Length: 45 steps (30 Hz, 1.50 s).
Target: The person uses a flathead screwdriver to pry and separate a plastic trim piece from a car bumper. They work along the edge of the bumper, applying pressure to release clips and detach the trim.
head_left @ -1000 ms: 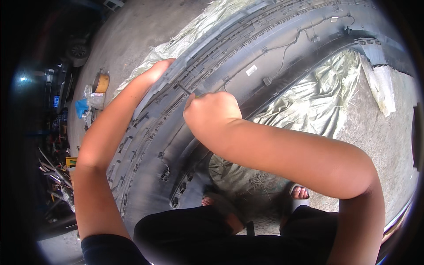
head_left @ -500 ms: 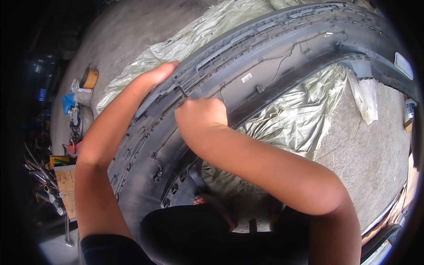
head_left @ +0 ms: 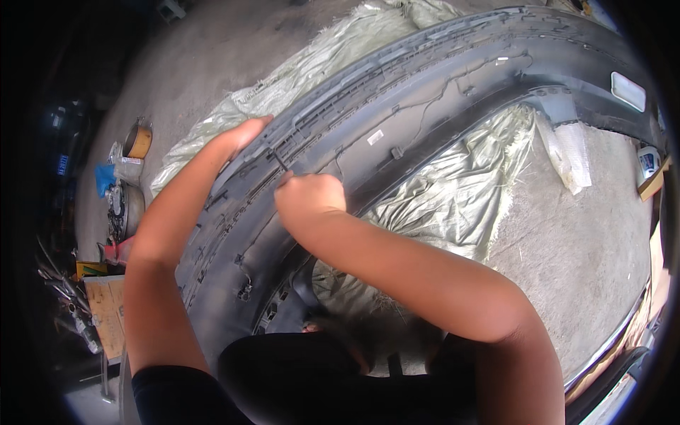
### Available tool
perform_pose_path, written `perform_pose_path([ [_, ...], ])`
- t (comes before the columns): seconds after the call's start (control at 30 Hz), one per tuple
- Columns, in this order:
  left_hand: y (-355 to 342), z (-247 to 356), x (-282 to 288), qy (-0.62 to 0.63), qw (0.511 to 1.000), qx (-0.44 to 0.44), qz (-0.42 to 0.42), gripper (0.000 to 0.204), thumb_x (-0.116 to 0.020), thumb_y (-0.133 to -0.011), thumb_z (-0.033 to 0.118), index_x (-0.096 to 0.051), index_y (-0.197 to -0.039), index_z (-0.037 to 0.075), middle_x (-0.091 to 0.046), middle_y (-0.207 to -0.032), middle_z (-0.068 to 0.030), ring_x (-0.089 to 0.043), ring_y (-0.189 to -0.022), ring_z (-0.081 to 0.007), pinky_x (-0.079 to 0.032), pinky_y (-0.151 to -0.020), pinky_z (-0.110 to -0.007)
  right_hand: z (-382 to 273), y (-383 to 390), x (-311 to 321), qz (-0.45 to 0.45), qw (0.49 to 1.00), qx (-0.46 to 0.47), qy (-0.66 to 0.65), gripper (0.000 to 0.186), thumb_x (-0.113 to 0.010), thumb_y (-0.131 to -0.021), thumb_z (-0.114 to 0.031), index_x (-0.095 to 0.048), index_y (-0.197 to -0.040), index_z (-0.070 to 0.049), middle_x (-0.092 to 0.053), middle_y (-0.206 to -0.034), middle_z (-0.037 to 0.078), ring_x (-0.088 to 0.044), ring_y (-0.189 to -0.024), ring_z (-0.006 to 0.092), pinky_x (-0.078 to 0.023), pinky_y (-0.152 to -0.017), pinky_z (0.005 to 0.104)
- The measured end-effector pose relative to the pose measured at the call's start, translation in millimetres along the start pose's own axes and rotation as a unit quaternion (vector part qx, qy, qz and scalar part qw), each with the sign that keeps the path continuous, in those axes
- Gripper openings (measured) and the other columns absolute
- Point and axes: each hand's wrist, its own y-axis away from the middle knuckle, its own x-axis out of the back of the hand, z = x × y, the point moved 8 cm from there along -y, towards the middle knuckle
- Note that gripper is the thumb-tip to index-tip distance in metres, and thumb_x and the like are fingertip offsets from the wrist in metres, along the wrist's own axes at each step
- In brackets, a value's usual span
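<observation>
A large dark-grey car bumper [head_left: 354, 156] lies with its inner side up, curving from the near left to the far right. My right hand [head_left: 312, 193] is closed in a fist above it, around the handle of a thin dark-shafted tool that looks like a screwdriver [head_left: 280, 162]. The handle is hidden in the fist. The shaft points to the clips and slots along the bumper's outer strip, its tip at or very near them. My left hand [head_left: 249, 133] grips the bumper's outer edge just beyond, its fingers mostly hidden.
A crumpled pale woven sheet [head_left: 453, 198] lies beneath the bumper on concrete. A thin wire [head_left: 445, 91] runs along the inner face. On the left are a tape roll [head_left: 139, 142], a blue bag [head_left: 105, 179] and a wooden board [head_left: 106, 312]. A white bottle [head_left: 647, 162] stands far right.
The whole view has shifted a little, so the bumper appears farther left and lower. Both hands keep nearly the same places on it, and slightly more of the tool's shaft shows.
</observation>
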Motion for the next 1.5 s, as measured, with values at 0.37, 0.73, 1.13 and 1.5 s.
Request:
perform_pose_path([
  [0.37,25.6,19.7,-18.0,-0.036,0.997,-0.060,0.020,0.063,-0.037,-0.108,0.044,-0.055,-0.143,-0.005,-0.059,-0.144,-0.0215,-0.059,-0.128,-0.0307,-0.042,-0.110,-0.042,55.2,49.3,44.7,-0.059,0.995,-0.048,-0.071,0.029,-0.060,-0.094,-0.021,-0.071,-0.112,-0.002,-0.074,-0.108,0.021,-0.072,-0.100,0.0406,-0.058,-0.091,0.0467],
  [0.73,30.2,21.2,-13.4,-0.063,0.994,-0.073,0.057,0.065,-0.038,-0.108,0.048,-0.057,-0.142,-0.004,-0.059,-0.143,-0.0214,-0.057,-0.128,-0.0302,-0.041,-0.110,-0.042,78.2,18.3,12.2,0.031,0.955,-0.066,-0.287,0.036,-0.055,-0.093,-0.021,-0.072,-0.120,-0.004,-0.069,-0.116,0.030,-0.065,-0.112,0.0454,-0.053,-0.100,0.0478],
  [1.13,10.2,13.2,-9.4,-0.042,0.996,-0.070,0.033,0.060,-0.037,-0.109,0.044,-0.059,-0.139,-0.003,-0.062,-0.139,-0.0200,-0.060,-0.122,-0.0285,-0.043,-0.107,-0.041,75.0,4.7,32.2,-0.025,0.984,-0.034,-0.175,0.033,-0.058,-0.091,-0.018,-0.074,-0.117,-0.006,-0.072,-0.116,0.023,-0.069,-0.111,0.0394,-0.055,-0.097,0.0457],
  [1.5,-8.6,4.5,3.8,-0.077,0.993,-0.076,0.047,0.059,-0.038,-0.109,0.044,-0.060,-0.137,-0.003,-0.064,-0.136,-0.0190,-0.062,-0.117,-0.0269,-0.045,-0.105,-0.040,28.0,-5.6,25.0,-0.093,0.958,0.126,0.240,0.031,-0.062,-0.092,-0.016,-0.070,-0.121,-0.006,-0.078,-0.100,0.010,-0.076,-0.093,0.0249,-0.060,-0.074,0.0375],
])
